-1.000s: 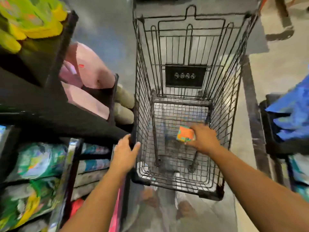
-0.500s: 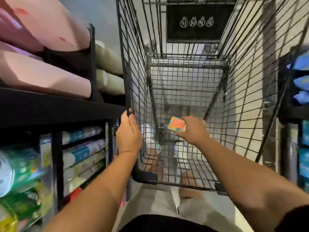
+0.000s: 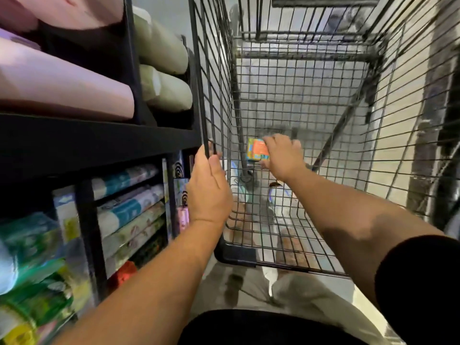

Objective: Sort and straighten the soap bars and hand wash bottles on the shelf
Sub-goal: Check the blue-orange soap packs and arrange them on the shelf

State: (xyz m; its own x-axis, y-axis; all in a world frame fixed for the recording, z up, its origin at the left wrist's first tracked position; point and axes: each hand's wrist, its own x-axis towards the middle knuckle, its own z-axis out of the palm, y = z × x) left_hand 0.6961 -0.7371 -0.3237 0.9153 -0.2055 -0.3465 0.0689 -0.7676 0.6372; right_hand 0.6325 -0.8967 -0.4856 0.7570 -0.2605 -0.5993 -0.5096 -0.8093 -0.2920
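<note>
A small orange and blue soap bar box [image 3: 257,149] lies low inside the black wire shopping cart [image 3: 311,100]. My right hand [image 3: 282,155] reaches down into the cart and grips the box from its right side. My left hand [image 3: 210,188] grips the cart's near left corner rim, thumb and fingers wrapped round the wire. No hand wash bottles are in sight.
A black shelf unit [image 3: 99,143] stands tight against the cart's left side, with pink [image 3: 62,88] and pale green packs [image 3: 166,88] above and wrapped rolls [image 3: 129,210] below. A dark post [image 3: 428,135] stands to the right. My feet show through the cart's mesh.
The view has leaned closer and lower over the cart. My right hand still holds the soap box, which has turned more upright. My left hand stays on the cart's corner.
</note>
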